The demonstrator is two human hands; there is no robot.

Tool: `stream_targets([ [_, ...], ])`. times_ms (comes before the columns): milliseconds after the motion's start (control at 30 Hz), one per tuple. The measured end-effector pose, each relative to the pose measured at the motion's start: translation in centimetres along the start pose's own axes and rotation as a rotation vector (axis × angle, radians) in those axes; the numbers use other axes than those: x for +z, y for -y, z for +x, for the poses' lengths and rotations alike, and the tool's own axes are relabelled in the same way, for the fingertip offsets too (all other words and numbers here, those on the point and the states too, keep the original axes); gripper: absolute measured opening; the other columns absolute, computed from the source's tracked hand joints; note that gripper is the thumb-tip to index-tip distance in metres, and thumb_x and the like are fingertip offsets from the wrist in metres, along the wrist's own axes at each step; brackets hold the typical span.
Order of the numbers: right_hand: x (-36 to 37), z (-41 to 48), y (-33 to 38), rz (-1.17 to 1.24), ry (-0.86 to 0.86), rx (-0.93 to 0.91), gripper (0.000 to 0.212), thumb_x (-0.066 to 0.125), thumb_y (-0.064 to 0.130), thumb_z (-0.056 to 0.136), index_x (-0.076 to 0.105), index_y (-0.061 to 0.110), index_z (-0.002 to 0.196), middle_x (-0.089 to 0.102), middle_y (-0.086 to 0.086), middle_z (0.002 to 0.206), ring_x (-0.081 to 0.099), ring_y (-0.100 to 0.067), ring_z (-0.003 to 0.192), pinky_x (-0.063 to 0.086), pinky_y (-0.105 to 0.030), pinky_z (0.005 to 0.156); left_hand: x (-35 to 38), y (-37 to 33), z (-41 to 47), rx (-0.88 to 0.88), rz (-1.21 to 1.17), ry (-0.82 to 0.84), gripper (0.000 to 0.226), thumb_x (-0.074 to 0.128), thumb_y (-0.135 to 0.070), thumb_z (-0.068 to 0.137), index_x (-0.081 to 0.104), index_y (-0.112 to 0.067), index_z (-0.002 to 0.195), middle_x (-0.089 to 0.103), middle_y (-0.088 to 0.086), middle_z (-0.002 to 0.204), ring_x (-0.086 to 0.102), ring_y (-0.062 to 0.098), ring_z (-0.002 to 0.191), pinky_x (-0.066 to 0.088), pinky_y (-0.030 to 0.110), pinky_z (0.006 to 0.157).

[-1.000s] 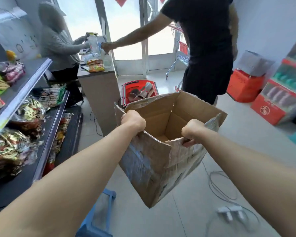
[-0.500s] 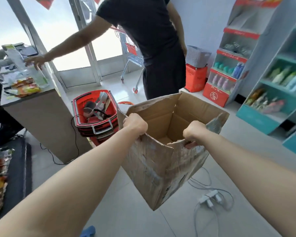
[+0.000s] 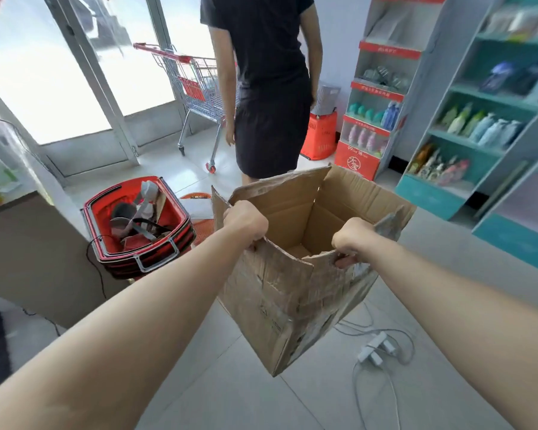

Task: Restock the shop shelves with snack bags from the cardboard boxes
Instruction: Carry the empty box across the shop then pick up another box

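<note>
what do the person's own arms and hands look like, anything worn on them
Both arms are bare as far as the frame shows: no sleeves, gloves, watch or bracelet. The left hand and the right hand carry no rings or markings on the parts that show.

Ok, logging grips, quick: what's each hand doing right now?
Left hand: gripping the left rim of the worn brown cardboard box.
Right hand: gripping that box's right rim.

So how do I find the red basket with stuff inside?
Start at the counter on the left. Beside it on the floor stands a stack of red shopping baskets. Unlike the red basket by the far shelves, its top one holds clutter.
</note>
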State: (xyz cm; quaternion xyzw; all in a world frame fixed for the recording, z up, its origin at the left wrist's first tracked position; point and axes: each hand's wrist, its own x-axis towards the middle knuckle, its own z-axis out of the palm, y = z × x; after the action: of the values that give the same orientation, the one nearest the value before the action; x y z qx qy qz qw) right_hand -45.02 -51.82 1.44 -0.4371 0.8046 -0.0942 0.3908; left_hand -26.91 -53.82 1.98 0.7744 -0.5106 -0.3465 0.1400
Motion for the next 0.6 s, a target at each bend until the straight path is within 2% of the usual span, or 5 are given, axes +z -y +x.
stream_targets([
  [133,-0.3,2.1,0.7,0.028,0.001,0.016,0.017,0.057,-0.001,0.087,0.062,-0.009,0.102,0.067,-0.017,0.09,0.073,-0.034,0.076,0.06,-0.042,0.074,0.2,-0.8,2.0,-0.036,0.004,0.014,0.03,0.039,0.006,0.082,0.06,0.013,0.103,0.067,0.031,0.094,0.072,0.038,0.07,0.058,0.035,0.059],
  [233,-1.0,4.0,1.8,0.036,0.04,0.002,0.006,0.059,-0.003,0.086,0.062,-0.004,0.091,0.066,-0.015,0.08,0.073,-0.026,0.064,0.061,-0.035,0.065,0.3,-1.8,3.7,-0.058,-0.034,-0.005,0.028,0.038,0.008,0.081,0.06,0.014,0.097,0.068,0.031,0.086,0.071,0.04,0.066,0.061,0.044,0.068],
  [300,-1.7,5.3,2.5,0.026,0.047,-0.012,0.006,0.061,-0.003,0.084,0.062,-0.004,0.089,0.069,-0.016,0.084,0.073,-0.024,0.062,0.059,-0.033,0.055,0.3,-2.6,4.8,-0.062,-0.046,-0.023,0.027,0.038,0.008,0.081,0.06,0.014,0.095,0.067,0.031,0.089,0.071,0.041,0.067,0.06,0.045,0.067],
  [467,-3.3,8.9,5.0,-0.014,0.038,-0.055,0.016,0.063,-0.004,0.081,0.066,-0.007,0.097,0.071,-0.017,0.093,0.074,-0.03,0.076,0.061,-0.038,0.067,0.0,-5.0,7.6,-0.077,-0.059,-0.067,0.03,0.038,0.009,0.079,0.058,0.013,0.101,0.063,0.032,0.101,0.069,0.042,0.07,0.057,0.036,0.054],
  [600,-4.2,11.9,7.3,-0.058,-0.004,-0.096,0.013,0.063,-0.004,0.077,0.068,-0.009,0.089,0.071,-0.018,0.083,0.074,-0.029,0.068,0.061,-0.036,0.061,-0.1,-6.5,10.7,-0.075,-0.083,-0.111,0.033,0.039,0.005,0.079,0.057,0.011,0.106,0.061,0.031,0.107,0.068,0.043,0.082,0.06,0.04,0.066],
])
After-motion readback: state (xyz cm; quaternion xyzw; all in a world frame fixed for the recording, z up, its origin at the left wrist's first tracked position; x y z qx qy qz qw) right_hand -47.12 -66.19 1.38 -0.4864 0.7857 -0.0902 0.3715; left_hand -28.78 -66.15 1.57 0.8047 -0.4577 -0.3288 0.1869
